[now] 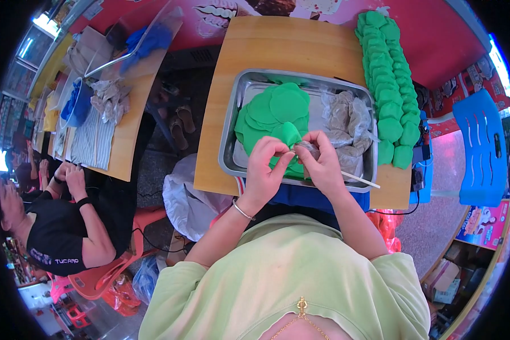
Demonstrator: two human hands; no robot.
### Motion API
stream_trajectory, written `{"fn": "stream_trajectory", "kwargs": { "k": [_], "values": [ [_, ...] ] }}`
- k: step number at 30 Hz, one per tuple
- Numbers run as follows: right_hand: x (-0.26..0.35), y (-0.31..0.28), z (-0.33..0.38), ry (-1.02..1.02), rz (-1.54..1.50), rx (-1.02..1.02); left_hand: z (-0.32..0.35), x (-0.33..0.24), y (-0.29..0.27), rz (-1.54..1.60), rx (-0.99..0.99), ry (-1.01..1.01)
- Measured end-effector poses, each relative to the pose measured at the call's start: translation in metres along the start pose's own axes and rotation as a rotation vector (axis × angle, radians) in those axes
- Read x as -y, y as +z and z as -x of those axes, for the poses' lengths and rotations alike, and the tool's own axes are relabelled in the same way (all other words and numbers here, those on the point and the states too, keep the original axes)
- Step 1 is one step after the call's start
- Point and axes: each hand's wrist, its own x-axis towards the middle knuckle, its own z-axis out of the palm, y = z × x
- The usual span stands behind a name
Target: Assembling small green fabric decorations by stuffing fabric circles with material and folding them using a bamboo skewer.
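Over the near side of a metal tray [228, 139], my left hand [268, 167] and my right hand [323, 161] meet, fingertips pinched together. Between them is a thin green round sheet [287, 134], bent upward and gathered at its lower edge. Something greyish and shiny shows at my right fingers; I cannot make out what it is. A pile of flat green round sheets [260, 110] fills the tray's left part. Clear plastic with grey-brown lumps [345, 122] lies in the right part. A pale stick [360, 180] crosses the tray's near right rim, its inner end hidden by my right hand.
Two long rows of overlapping green pieces [388, 85] line the right side of the wooden table [283, 45]. A blue plastic chair [479, 147] stands to the right. At the left, a person in black [68, 226] sits by another table [127, 136] with cloths and a blue bucket.
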Motion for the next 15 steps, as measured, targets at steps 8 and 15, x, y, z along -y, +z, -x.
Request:
{"fn": "stream_trajectory", "kwargs": {
  "k": [8, 15],
  "values": [
    [0.002, -0.003, -0.001, 0.232, -0.118, -0.035, -0.003, -0.009, 0.000, -0.327, 0.006, 0.282],
    [0.003, -0.014, 0.001, 0.051, -0.031, 0.096, -0.008, -0.006, -0.007, 0.276, -0.002, -0.038]
  ]
}}
